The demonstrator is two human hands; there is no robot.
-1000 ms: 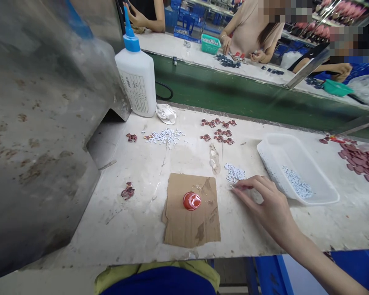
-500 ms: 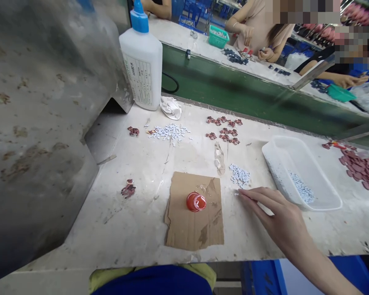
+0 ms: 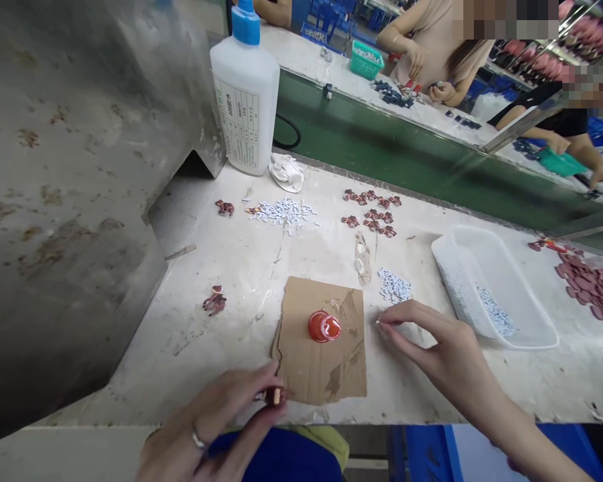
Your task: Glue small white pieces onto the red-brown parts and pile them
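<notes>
At the table's front edge, my left hand (image 3: 226,418) pinches a small brown figure (image 3: 275,396) by the lower left corner of the cardboard piece (image 3: 301,381). A red cap (image 3: 323,326) with shiny liquid lies on the cardboard. To its right, my right hand (image 3: 432,335) has thumb and forefinger together on a tiny white piece (image 3: 379,323). Just beyond those fingertips is a small pile of pale blue pieces (image 3: 394,286). A larger spread of similar pieces (image 3: 286,213) lies farther back, beside brown figures (image 3: 376,217).
A white bottle with blue cap (image 3: 245,100) and a crumpled white cloth (image 3: 286,173) stand at the back. A translucent tray (image 3: 527,294) and brown pieces (image 3: 590,284) are at right. A metal housing (image 3: 65,201) fills the left. People work beyond the green partition (image 3: 352,134).
My left hand has come into view with a brown figure. My right hand has drawn slightly left and toward me from the small pale blue pile, keeping its pinch. The view has shifted slightly.
</notes>
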